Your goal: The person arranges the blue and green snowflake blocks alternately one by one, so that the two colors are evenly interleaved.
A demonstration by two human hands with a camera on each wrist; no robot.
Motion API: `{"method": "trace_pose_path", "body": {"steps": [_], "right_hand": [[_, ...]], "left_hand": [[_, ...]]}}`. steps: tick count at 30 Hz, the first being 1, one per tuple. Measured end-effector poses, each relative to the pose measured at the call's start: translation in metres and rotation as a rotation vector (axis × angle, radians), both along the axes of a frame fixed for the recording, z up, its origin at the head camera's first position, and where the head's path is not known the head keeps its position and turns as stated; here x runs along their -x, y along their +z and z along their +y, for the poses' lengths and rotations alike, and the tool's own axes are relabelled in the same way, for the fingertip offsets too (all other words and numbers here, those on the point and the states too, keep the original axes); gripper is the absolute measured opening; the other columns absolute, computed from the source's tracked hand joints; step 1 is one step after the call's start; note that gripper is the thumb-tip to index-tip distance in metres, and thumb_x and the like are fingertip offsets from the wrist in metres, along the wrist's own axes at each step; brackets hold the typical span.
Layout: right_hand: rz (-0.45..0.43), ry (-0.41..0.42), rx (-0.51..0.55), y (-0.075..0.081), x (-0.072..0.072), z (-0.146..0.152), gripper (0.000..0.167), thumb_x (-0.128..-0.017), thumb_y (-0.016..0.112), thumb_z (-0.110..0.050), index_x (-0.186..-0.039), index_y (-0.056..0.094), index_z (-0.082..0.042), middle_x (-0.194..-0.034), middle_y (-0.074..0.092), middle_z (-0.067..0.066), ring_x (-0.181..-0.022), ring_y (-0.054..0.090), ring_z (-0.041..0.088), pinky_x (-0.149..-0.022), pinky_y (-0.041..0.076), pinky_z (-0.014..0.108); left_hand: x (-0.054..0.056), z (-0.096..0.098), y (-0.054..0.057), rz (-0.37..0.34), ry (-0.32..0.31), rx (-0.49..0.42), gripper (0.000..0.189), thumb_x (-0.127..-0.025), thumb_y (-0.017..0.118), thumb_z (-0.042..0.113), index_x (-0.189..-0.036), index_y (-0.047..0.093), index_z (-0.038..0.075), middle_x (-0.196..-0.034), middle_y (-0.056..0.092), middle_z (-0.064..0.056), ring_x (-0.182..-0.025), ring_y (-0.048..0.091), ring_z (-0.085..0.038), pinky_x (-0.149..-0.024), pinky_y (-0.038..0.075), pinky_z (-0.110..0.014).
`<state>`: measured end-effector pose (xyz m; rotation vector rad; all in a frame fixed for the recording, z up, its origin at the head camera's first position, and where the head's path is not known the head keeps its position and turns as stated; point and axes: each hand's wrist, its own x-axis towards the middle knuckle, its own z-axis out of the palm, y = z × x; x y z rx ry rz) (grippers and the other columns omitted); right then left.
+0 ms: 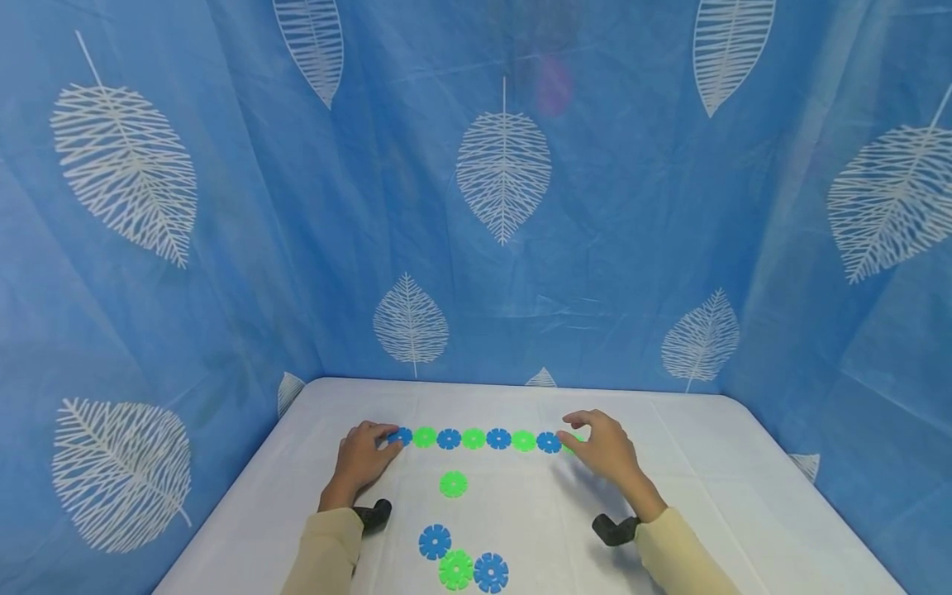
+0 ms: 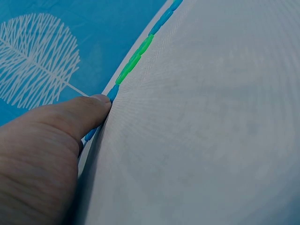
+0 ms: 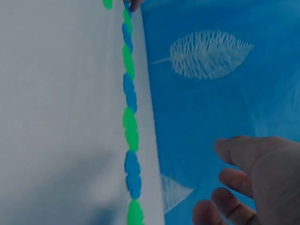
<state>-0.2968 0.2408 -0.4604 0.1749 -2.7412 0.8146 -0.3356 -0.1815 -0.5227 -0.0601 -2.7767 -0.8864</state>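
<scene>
A straight row of plastic snowflake discs, blue and green by turns, lies across the white table. My left hand [image 1: 362,456] is at the row's left end, thumb and forefinger pinching the edge of the end blue disc [image 1: 402,435]. In the left wrist view the thumb [image 2: 96,108] touches that disc's rim. My right hand [image 1: 606,446] hovers over the right end with thumb and fingers spread apart, holding nothing. Beneath it, the end green disc [image 3: 135,213] is partly hidden in the head view. Beside that lies a blue disc [image 1: 549,442].
Nearer than the row lies a loose green disc [image 1: 453,484]. Closer to the front are a blue disc [image 1: 435,542], a green disc [image 1: 456,570] and another blue disc [image 1: 491,572]. A blue leaf-patterned curtain [image 1: 506,314] surrounds the table's back and sides.
</scene>
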Motion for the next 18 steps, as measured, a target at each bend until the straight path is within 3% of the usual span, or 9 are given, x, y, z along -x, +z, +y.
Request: {"method": "trace_pose_path", "body": {"steps": [6,10,14,18], "right_hand": [[0.037,0.046,0.019,0.015,-0.014,-0.018,0.036,-0.087,0.076,-0.035,-0.119,0.073,-0.019,-0.116,0.070,0.005,-0.111,0.066,0.031,-0.083,0.056,0.049],[0.061,0.077,0.038,0.022,-0.023,-0.027,0.032,-0.086,0.078,-0.036,-0.115,0.074,-0.024,-0.116,0.070,0.001,-0.087,0.067,0.017,-0.070,0.055,0.036],[0.071,0.118,0.060,0.030,-0.033,-0.033,0.029,-0.085,0.079,-0.035,-0.113,0.074,-0.027,-0.117,0.070,-0.002,-0.064,0.055,0.005,-0.057,0.047,0.024],[0.060,0.158,0.072,0.037,-0.043,-0.039,0.029,-0.085,0.080,-0.034,-0.113,0.074,-0.029,-0.116,0.069,-0.005,-0.062,0.053,0.003,-0.055,0.046,0.022]], "left_hand": [[0.000,-0.001,0.001,0.005,0.002,0.002,0.037,-0.091,0.071,0.038,-0.124,0.071,0.020,-0.122,0.064,-0.010,-0.118,0.056,-0.031,-0.102,0.042,-0.056],[0.001,0.000,0.000,0.007,-0.001,0.000,0.037,-0.091,0.071,0.038,-0.124,0.072,0.020,-0.122,0.064,-0.011,-0.118,0.057,-0.031,-0.102,0.042,-0.055],[0.001,0.000,-0.001,0.006,0.001,-0.004,0.037,-0.091,0.072,0.037,-0.124,0.072,0.020,-0.121,0.064,-0.010,-0.117,0.057,-0.031,-0.102,0.042,-0.056],[0.002,0.000,-0.001,0.007,0.001,-0.001,0.037,-0.091,0.072,0.038,-0.124,0.071,0.020,-0.120,0.064,-0.010,-0.116,0.057,-0.031,-0.102,0.042,-0.056]]}}
